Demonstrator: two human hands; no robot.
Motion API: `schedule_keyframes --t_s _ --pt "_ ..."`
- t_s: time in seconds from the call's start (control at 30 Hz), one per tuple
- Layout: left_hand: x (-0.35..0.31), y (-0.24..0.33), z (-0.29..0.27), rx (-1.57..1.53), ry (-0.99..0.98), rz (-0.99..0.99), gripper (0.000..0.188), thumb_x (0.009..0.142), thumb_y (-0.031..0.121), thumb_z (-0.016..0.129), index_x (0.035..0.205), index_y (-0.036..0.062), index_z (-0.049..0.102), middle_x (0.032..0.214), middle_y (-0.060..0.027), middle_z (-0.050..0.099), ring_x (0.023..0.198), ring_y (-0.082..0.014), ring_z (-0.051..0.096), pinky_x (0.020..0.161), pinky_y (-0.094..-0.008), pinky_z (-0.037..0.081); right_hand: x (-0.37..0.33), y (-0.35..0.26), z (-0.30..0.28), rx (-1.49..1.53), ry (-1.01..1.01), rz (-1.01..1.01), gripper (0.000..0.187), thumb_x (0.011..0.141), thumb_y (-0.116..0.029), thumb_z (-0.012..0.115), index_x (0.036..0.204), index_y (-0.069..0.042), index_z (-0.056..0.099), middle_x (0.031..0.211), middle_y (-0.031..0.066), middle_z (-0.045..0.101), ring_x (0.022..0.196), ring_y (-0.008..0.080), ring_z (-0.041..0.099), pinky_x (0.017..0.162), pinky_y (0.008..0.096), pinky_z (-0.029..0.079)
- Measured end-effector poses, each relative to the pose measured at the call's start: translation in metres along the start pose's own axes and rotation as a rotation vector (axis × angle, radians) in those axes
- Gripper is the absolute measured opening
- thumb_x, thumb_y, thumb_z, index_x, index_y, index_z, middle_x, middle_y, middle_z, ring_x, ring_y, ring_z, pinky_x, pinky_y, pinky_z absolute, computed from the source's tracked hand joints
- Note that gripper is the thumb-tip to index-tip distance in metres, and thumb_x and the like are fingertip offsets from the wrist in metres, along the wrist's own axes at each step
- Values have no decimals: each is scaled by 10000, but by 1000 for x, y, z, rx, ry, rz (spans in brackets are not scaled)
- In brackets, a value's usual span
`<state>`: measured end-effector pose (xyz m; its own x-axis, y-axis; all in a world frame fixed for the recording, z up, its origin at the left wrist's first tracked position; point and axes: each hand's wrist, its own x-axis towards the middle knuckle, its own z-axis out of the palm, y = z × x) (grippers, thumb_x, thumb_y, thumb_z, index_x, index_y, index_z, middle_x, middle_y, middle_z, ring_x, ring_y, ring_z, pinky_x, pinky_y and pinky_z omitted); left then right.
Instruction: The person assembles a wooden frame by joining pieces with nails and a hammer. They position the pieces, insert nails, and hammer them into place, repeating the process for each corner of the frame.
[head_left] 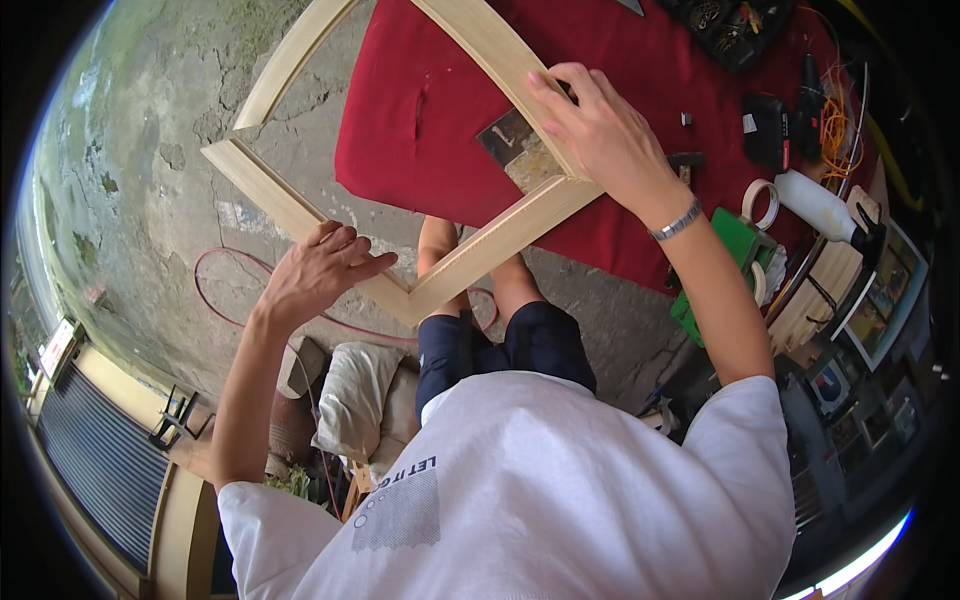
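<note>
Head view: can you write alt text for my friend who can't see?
The left hand and right hand of a person in a white T-shirt hold a pale four-sided wooden frame. Behind part of it is a red cloth-covered table, with a white plastic bottle off to the right.

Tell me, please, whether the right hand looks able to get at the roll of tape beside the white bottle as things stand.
Probably not until it lets go: the right hand holds the wooden frame. Otherwise the way looks free, as nothing seems to cover the roll of tape to its right.
</note>
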<state>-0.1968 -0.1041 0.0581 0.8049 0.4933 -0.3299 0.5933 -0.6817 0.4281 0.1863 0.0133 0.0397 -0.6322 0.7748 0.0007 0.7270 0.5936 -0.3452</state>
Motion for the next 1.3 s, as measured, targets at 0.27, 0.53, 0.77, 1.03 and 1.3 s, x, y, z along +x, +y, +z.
schedule_keyframes --t_s 0.27,0.53,0.77,1.03,1.3 --pt "2 -6 7 -2 23 8 497 858 115 671 1335 249 706 998 3 591 1035 -189 625 1107 -399 478 -46 -1 -20 63 -259 -13 1136 693 -384 903 1589 36 345 1709 201 264 1473 359 433 1169 398 483" --pt "2 -20 1 5 70 -71 562 803 109 676 1335 284 720 1187 -19 649 1246 -230 614 1205 -446 442 -56 -3 -7 101 -194 16 1220 665 -383 904 1620 40 274 1725 207 209 1510 385 382 1215 429 436" --pt "1 -34 0 26 30 -138 541 778 57 684 1287 233 737 1277 -42 646 1374 -258 561 1223 -474 423 -57 -5 15 167 -138 63 1221 729 -434 863 1650 19 201 1741 187 147 1562 358 301 1203 404 469" --pt "-7 -22 3 -179 127 -326 675 747 -9 730 1371 243 666 1540 -102 494 1524 -341 374 1278 -528 307 -64 -8 21 62 -155 46 1214 767 -372 845 1654 40 126 1730 245 100 1582 397 238 1234 413 425" --pt "6 -77 40 -1139 1378 -924 680 1052 328 648 1587 33 349 1595 -227 418 1502 -329 409 1235 -474 318 -69 -7 26 -29 -173 44 1177 820 -483 760 1654 47 120 1738 238 91 1587 375 242 1230 395 431"
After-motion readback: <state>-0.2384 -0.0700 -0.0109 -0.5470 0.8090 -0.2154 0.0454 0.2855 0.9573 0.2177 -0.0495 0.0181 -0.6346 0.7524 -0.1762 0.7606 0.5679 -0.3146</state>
